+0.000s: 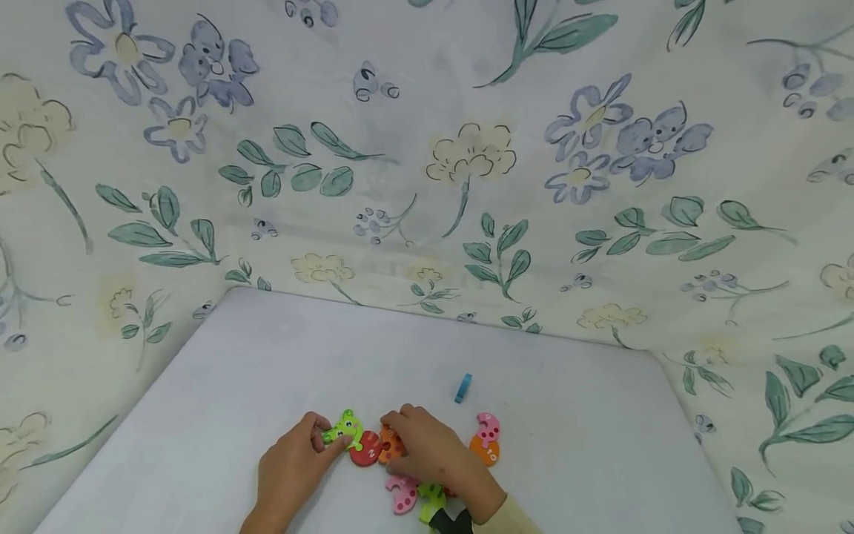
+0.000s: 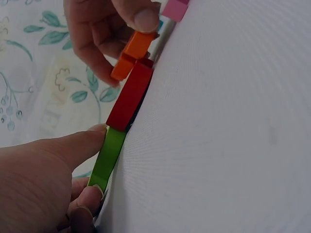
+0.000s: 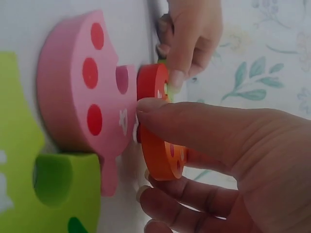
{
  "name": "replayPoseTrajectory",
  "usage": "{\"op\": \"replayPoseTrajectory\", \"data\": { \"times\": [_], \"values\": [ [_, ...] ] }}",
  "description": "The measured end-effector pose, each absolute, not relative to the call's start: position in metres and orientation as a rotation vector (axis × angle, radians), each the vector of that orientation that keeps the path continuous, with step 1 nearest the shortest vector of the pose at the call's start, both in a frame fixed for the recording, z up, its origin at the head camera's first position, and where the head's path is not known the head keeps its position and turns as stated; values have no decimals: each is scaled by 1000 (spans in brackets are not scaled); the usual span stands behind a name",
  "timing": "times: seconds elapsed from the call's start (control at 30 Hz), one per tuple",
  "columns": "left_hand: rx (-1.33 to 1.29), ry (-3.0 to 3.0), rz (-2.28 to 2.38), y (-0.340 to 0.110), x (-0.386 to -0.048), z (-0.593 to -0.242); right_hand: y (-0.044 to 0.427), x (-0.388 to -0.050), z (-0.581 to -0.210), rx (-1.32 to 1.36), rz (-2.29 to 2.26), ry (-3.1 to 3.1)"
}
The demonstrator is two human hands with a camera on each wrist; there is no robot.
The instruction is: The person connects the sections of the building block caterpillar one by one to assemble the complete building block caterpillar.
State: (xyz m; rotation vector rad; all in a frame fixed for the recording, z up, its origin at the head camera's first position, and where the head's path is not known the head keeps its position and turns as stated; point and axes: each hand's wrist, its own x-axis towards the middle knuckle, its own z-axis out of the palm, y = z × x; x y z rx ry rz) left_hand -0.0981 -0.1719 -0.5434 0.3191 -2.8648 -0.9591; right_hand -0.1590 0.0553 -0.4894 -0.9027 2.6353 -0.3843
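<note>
L hand (image 1: 290, 467) is pinching green animal-head pc (image 1: 347, 426), R hand (image 1: 430, 449) gripping orange spotted pc (image 1: 390, 443), red numbered pc (image 1: 365, 450) sitting between, lower ctr of frame; uneven pushing prob. risking red tilting loose

A plain, pale cream sleeve (image 1: 510, 518) ends just behind the right wrist (image 1: 488, 501). The right grip (image 1: 428, 452) is a bare hand with a small dark spot (image 1: 442, 470) on its back and a broad, rounded thumbnail (image 2: 146, 20); the left grip (image 1: 296, 460) is bare too, its wrist (image 1: 268, 513) uncovered to the head view's lower edge.
</note>
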Motion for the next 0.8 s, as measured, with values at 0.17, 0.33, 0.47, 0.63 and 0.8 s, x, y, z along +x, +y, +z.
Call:
{"op": "replayPoseTrajectory", "data": {
  "times": [0.17, 0.33, 0.47, 0.63, 0.8],
  "values": [
    [333, -2870, -963, -172, -98, -543, 54, -162, -487, -907, -389, 2620],
    [327, -2877, -964, -171, -99, -544, 54, -162, -488, -860, -400, 2616],
    [341, -2881, -954, -171, -99, -543, 54, -162, -490, -880, -399, 2614],
    [326, -2868, -950, -171, -99, -543, 55, -164, -491, -909, -405, 2609],
    [317, -2859, -961, -172, -99, -543, 55, -166, -492, -912, -405, 2620]
  ]
}}
